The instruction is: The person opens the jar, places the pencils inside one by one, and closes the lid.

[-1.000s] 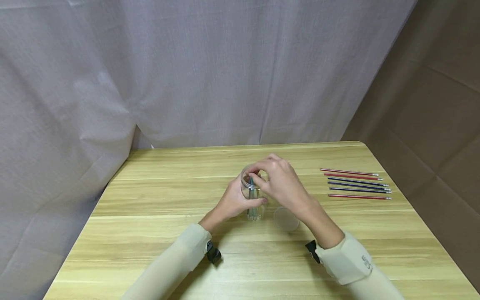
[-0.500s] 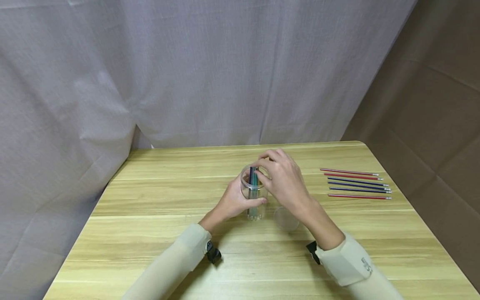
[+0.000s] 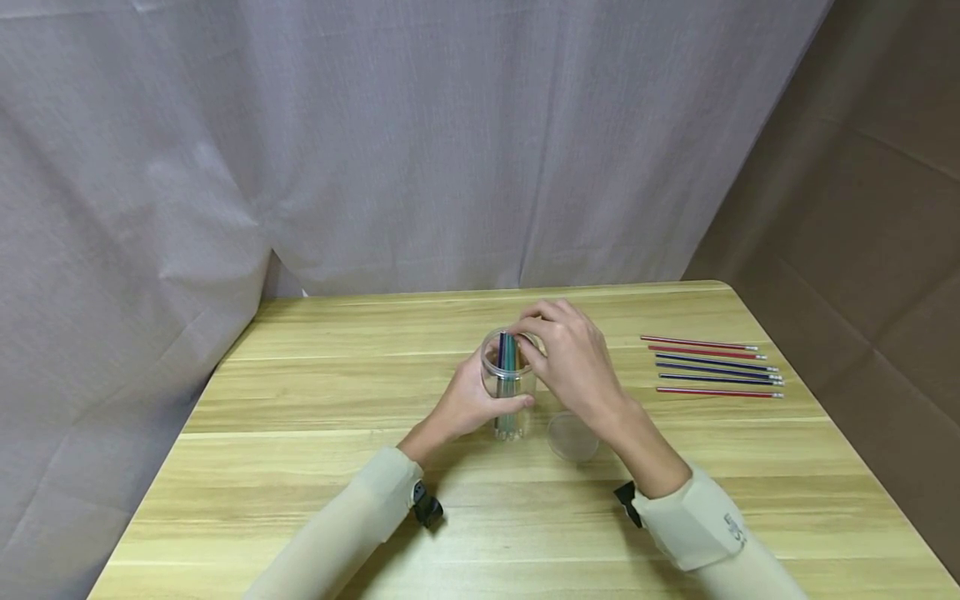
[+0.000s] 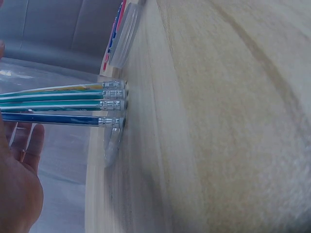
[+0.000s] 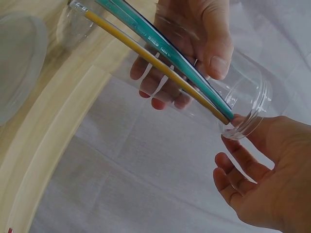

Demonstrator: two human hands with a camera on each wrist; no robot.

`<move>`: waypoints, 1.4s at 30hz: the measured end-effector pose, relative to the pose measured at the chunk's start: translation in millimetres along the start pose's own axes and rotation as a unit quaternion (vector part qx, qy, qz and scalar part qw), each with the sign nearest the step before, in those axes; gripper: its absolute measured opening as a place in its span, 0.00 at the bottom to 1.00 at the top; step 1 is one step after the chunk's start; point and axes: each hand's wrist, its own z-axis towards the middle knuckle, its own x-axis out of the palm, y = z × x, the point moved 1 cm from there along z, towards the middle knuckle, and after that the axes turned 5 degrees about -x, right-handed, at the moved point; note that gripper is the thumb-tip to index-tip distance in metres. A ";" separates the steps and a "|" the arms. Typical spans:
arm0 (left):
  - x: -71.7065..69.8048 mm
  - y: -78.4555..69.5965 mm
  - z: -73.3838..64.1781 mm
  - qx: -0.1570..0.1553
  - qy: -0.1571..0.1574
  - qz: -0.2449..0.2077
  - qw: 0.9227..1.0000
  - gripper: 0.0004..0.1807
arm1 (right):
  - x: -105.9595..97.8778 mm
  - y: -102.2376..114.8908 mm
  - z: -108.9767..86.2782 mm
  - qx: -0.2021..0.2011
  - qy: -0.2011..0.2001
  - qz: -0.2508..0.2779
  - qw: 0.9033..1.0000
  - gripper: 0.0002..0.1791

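A clear plastic jar [image 3: 531, 385] stands on the table, mouth up. My left hand [image 3: 468, 398] grips its side, thumb across the front. Inside stand several pencils [image 3: 507, 358], teal, dark blue and yellow, their eraser ends down at the jar's base in the left wrist view. At the mouth, my right hand [image 3: 570, 354] has thumb and forefinger on the upper pencil ends, pinching them by the rim; its other fingers are loosely bent in the right wrist view. The yellow pencil [image 5: 155, 63] leans beside the teal pencils [image 5: 167, 46] there.
A round clear lid [image 3: 572, 437] lies flat to the jar's right. Farther right, several red and dark blue pencils [image 3: 716, 367] lie in a row, erasers to the right. Behind the wooden table [image 3: 360, 375] hangs a grey curtain [image 3: 405, 150].
The right hand's fingers have risen from inside the jar to its rim, and the pencil tops now show more upright together. The left hand and jar have stayed put.
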 end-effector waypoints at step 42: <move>0.1 -0.7 0.0 0.002 -0.004 -0.020 1.000 0.38 | -42.2 -178.6 -138.2 0.218 0.134 -0.029 0.966 0.08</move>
